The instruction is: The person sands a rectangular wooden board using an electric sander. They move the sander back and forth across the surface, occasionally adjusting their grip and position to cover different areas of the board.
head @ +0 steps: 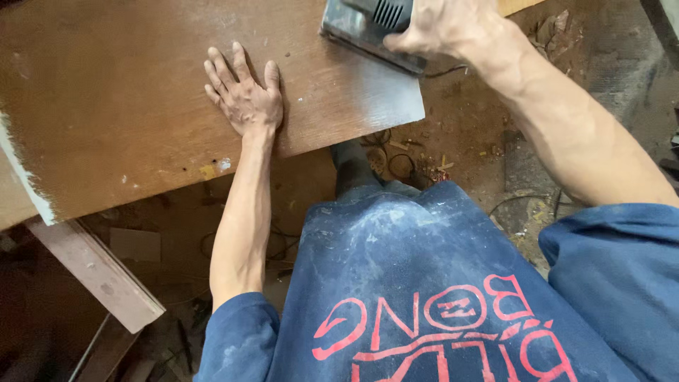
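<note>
1. Nearest the camera is the person's dusty blue sweatshirt (424,283) with red printing on the chest, filling the lower middle and right of the view.
2. The right hand (453,28), at the top edge, is wrapped around a power sander (368,28); its grip is closed on the grey body of the tool.
3. The sander rests flat on a brown wooden board (141,92), near the board's right corner, where the surface looks pale and dusty.
4. The left hand (244,95) lies flat on the board with its grip wide, fingers spread, holding nothing, a little to the left of the sander.
5. The board sits tilted across the upper left, with a white strip along its left edge.
6. Below it a pale wooden beam (99,272) slants down at the left.
7. The dirt floor (481,141) beyond is littered with scraps and thin cables.
</note>
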